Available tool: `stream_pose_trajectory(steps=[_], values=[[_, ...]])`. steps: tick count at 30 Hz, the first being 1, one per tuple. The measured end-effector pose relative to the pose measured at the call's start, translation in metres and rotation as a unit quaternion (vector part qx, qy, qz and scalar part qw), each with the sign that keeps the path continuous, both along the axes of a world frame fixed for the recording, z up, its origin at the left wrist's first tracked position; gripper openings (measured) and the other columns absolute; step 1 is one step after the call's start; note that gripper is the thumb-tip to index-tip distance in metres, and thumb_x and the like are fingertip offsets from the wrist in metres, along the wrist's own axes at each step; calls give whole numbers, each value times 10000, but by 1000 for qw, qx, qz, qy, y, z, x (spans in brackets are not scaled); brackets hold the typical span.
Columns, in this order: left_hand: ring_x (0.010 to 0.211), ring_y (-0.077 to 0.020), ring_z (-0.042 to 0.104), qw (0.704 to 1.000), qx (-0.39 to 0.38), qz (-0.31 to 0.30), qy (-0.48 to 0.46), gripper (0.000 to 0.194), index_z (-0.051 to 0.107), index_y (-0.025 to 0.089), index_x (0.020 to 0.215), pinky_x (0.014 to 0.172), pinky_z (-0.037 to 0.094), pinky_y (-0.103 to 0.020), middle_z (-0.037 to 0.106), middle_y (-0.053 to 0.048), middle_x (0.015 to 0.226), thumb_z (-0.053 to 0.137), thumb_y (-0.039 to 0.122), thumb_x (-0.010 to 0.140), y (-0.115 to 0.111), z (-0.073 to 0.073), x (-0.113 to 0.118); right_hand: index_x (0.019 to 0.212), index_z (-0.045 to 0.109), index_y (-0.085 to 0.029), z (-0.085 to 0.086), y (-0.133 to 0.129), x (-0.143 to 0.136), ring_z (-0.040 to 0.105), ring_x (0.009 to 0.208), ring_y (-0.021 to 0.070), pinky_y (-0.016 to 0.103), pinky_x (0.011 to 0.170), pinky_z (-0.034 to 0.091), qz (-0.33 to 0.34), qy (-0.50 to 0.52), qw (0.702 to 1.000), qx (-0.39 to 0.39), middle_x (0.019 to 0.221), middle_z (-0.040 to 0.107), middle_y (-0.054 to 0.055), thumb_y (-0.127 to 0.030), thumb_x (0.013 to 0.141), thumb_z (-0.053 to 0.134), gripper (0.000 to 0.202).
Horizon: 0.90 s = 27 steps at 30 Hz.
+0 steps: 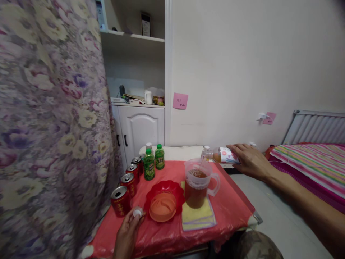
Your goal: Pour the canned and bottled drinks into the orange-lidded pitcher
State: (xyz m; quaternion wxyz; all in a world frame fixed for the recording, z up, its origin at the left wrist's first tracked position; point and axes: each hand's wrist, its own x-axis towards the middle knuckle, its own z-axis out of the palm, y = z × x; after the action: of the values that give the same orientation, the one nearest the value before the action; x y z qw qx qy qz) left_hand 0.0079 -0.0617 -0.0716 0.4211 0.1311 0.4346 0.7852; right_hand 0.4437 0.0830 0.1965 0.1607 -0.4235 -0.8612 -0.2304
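Head view shows your right hand (250,160) wrapped around a tipped bottle (222,155), its mouth over the pitcher (198,183) near the tabletop's right edge so tea falls in; your left hand (128,233) pinches the white cap (137,212) at the front edge.

Right hand (249,160) is at center right of the frame, tipping a bottle (222,155) on its side so its mouth sits over the clear pitcher (198,183), which is mostly full of brown liquid and stands on a yellow cloth (198,217). Left hand (129,232), bottom center, pinches a white cap (137,212). Beside it there's a red bowl (165,201), a row of red cans (129,183) and green bottles (153,162), all on a red-covered table (231,205). Floral curtain (48,118) fills the left.
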Motion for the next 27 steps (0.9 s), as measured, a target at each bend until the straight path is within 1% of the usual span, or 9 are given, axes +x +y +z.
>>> stream_pose_trajectory(steps=[4,8,15,22,27], values=[[787,-143,733,1000,1,-1,1,624,718,217,957,756,600,-186,793,15,868,956,392,407,0,0,0,1354,488,-164,2,-1,-1,596,1117,328,452,921,479,1,0,1000,2,1267,649,138,-212,813,572,549],[752,-144,730,1000,3,-1,2,622,719,211,934,737,607,-194,788,19,832,959,392,389,1,-1,0,1353,494,-167,3,-2,-2,598,1115,327,449,918,480,1,1,1000,3,1259,654,138,-219,822,572,539],[780,-146,734,1000,0,1,5,553,722,221,946,761,599,-199,785,21,856,935,357,454,0,-1,0,1351,501,-172,4,-2,0,604,1099,325,442,903,480,-1,-4,1000,9,1256,659,135,-229,810,584,550],[782,-155,734,1000,-7,2,15,526,706,215,952,769,594,-207,780,20,852,910,322,478,-1,2,2,1348,507,-167,5,0,2,604,1104,332,450,891,482,6,-7,1000,15,1260,658,144,-216,801,588,556],[799,-167,736,999,-14,4,33,535,693,220,966,788,591,-225,777,12,860,898,336,486,-1,4,2,1350,502,-172,6,-1,2,606,1088,333,461,879,486,11,-8,1000,26,1253,663,148,-204,800,570,555]])
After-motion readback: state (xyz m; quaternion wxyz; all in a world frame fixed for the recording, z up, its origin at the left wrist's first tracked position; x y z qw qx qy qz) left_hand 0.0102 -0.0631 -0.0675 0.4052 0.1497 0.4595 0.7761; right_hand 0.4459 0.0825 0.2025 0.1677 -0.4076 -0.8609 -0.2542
